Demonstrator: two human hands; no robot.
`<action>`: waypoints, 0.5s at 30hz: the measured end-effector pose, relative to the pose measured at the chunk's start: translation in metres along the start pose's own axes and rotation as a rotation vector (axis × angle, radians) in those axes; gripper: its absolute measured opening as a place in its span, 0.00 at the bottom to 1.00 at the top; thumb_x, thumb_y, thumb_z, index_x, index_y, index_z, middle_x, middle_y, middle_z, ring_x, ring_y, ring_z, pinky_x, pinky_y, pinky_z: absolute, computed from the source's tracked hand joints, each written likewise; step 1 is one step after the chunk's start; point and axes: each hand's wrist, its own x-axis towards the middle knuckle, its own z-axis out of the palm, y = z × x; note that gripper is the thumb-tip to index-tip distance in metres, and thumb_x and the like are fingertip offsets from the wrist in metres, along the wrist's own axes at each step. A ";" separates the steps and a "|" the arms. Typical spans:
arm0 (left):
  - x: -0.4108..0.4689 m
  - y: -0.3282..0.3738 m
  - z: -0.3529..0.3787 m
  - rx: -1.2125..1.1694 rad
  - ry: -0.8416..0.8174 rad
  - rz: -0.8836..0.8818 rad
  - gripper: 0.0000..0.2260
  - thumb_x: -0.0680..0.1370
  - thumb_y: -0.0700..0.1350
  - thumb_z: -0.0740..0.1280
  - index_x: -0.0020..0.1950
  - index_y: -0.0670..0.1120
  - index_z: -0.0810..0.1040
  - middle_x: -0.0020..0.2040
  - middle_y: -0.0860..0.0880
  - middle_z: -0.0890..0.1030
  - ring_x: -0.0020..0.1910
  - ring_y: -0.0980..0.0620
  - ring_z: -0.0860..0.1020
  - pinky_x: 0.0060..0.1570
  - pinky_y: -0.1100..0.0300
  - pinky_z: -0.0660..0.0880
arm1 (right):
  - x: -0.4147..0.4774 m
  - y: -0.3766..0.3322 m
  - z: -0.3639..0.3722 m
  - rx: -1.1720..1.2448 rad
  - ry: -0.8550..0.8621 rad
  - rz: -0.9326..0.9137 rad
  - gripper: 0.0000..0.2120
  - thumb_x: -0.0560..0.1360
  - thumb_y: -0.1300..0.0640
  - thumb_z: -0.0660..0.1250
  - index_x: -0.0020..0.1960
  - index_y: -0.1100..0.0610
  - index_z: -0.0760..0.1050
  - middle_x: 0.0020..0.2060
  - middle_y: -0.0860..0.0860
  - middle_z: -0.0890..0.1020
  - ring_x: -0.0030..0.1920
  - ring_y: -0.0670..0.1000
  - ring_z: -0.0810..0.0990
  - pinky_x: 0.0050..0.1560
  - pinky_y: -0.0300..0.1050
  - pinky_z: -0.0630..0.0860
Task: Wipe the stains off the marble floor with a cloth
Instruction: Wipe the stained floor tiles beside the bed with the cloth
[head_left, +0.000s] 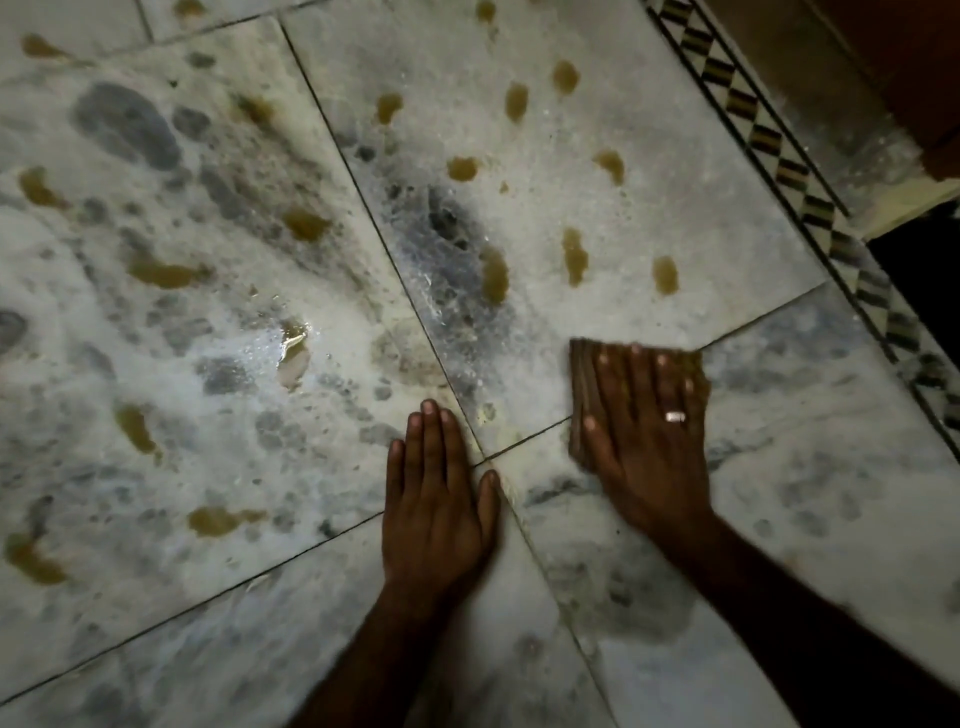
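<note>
Brown cloth (581, 375) is lying on the grey-white marble floor (779, 467); I am seeing the right hand (644, 436) pressing it with straight fingers, the left hand (439, 504) lying flat, empty, near yellow-brown stains (493, 275).

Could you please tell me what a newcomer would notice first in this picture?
Scattered yellow-brown stains dot the marble floor across the upper and left parts of the view. Right of centre, the right hand presses flat on a brown cloth, while the left hand rests flat on the floor beside it, where the tile joints cross.
</note>
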 end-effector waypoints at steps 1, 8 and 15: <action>0.008 0.004 0.002 -0.006 0.006 0.006 0.31 0.83 0.55 0.54 0.81 0.37 0.57 0.81 0.38 0.58 0.81 0.42 0.56 0.80 0.46 0.53 | -0.020 -0.008 -0.001 -0.005 -0.007 -0.007 0.31 0.85 0.44 0.48 0.84 0.53 0.50 0.83 0.59 0.55 0.82 0.64 0.54 0.78 0.69 0.57; 0.050 0.021 0.015 0.021 0.064 0.012 0.27 0.84 0.49 0.51 0.80 0.36 0.59 0.80 0.36 0.60 0.80 0.40 0.59 0.77 0.43 0.60 | 0.019 -0.048 0.000 0.036 0.017 -0.275 0.31 0.82 0.43 0.55 0.83 0.49 0.57 0.82 0.56 0.61 0.81 0.61 0.59 0.80 0.65 0.55; 0.049 0.019 0.014 0.023 0.097 0.017 0.28 0.83 0.50 0.53 0.79 0.36 0.60 0.80 0.36 0.60 0.80 0.40 0.60 0.77 0.42 0.60 | 0.135 0.000 0.008 0.001 0.103 -0.207 0.28 0.84 0.44 0.51 0.83 0.50 0.59 0.81 0.57 0.65 0.80 0.62 0.63 0.79 0.66 0.56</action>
